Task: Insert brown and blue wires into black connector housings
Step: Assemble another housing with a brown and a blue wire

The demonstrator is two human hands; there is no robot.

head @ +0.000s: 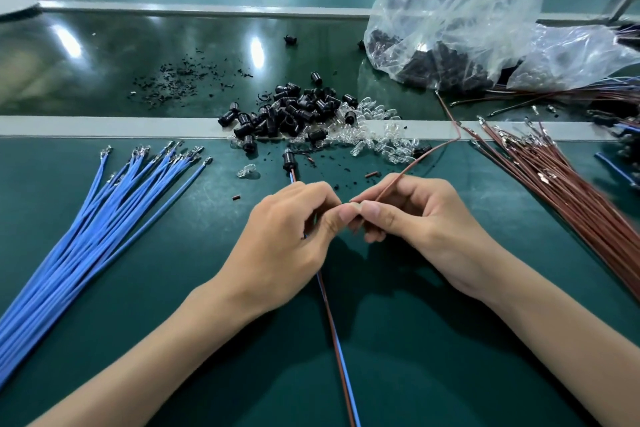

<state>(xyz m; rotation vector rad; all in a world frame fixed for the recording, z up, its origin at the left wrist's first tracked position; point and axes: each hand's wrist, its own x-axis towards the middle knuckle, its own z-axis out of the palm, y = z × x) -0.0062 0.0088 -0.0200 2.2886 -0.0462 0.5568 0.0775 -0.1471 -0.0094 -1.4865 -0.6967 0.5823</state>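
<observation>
1 head camera looks forward and down, close over the worktable [415, 374].

Blue wires [104, 218] with metal terminals lie fanned at the left, brown wires [554, 191] likewise at the right. Black connector housings [298, 111] lie heaped centrally, farther away. One housing [288, 159] nearer than the heap carries a brown-and-blue wire pair [337, 350]; a single brown wire [420, 158] arcs beside it.

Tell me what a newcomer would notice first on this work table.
Two bare hands meet in the middle: the left hand holds a blue and brown wire pair ending in a black housing, the right hand holds a single brown wire. A fan of blue wires lies left, brown wires right, and a pile of black housings beyond.
</observation>
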